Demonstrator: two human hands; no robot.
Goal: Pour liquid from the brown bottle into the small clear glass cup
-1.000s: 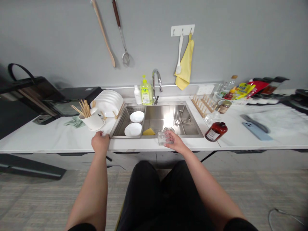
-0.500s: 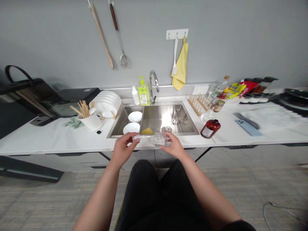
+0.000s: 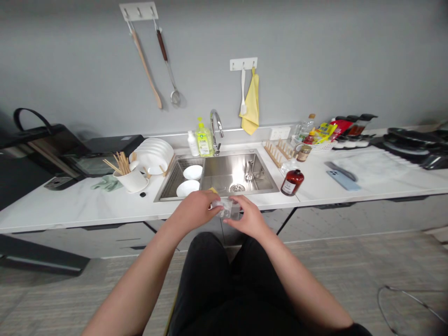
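In front of the sink's near edge, my right hand is closed round a small clear cup, tipped on its side with its mouth to the left. My left hand is curled at that mouth, gripping a slim white tool that looks like a brush. Most of this tool is hidden by the fingers; something whitish shows inside the cup. Just beyond my left hand, a bit of yellow sponge shows in the sink. Two white bowls rest in the rack at the sink's left.
A tall faucet and a green soap bottle stand behind the sink. To the right are an amber bottle, a wooden rack and a phone. White plates and a chopstick holder stand left.
My left hand has moved right, up against the cup, and the white tool between the hands is now mostly hidden. The cup stays in my right hand. The camera view has shifted.
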